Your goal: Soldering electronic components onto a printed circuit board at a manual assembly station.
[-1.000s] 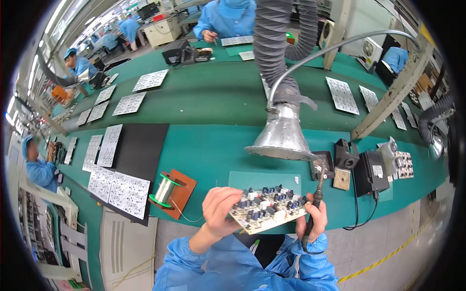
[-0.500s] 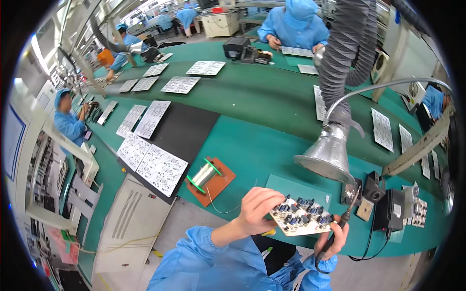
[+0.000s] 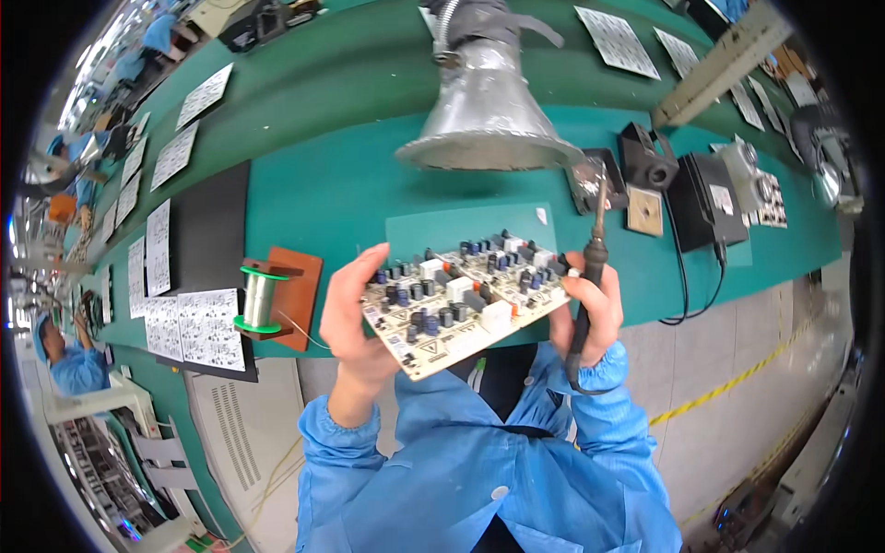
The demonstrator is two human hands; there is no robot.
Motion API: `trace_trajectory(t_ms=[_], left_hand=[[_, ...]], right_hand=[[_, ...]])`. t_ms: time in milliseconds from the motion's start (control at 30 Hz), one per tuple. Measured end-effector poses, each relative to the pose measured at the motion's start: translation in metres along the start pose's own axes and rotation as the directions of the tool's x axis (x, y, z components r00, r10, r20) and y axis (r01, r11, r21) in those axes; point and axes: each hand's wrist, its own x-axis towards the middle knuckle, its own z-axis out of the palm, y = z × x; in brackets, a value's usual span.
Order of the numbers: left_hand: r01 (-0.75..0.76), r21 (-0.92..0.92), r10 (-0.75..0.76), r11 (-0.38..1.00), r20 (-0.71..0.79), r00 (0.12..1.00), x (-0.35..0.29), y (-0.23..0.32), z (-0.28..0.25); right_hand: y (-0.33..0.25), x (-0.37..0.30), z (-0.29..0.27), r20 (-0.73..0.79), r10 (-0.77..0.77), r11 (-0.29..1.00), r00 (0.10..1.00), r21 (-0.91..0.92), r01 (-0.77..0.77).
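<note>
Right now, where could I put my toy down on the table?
A big bare patch of green tabletop lies between the flat black mat and the hanging silver metal cone, beyond the brown wooden board. Right of the cone it's crowded: black boxy station, black square holder, tan square pad. The held cream circuit board hides the front middle.

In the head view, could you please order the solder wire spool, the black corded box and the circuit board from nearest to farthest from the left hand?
1. Circuit board: its left end is in the left hand.
2. Solder wire spool: just left of the hand.
3. Black corded box: far right.
</note>
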Motion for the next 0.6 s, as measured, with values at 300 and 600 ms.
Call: trace_trajectory(t_ms=[300, 600], left_hand=[[-0.014, 0.002, 0.014, 1.000, -0.005, 1.000, 0.002, 0.009, 0.006], [-0.117, 0.089, 0.114, 0.989, 0.034, 0.993, 0.001, 0.025, 0.009]], right_hand=[[0.012, -0.009, 0.000, -0.029, -0.016, 1.000, 0.999, 0.021, 0.017], [0.035, -0.031, -0.001, -0.071, -0.028, 0.997, 0.997, 0.069, 0.033]])
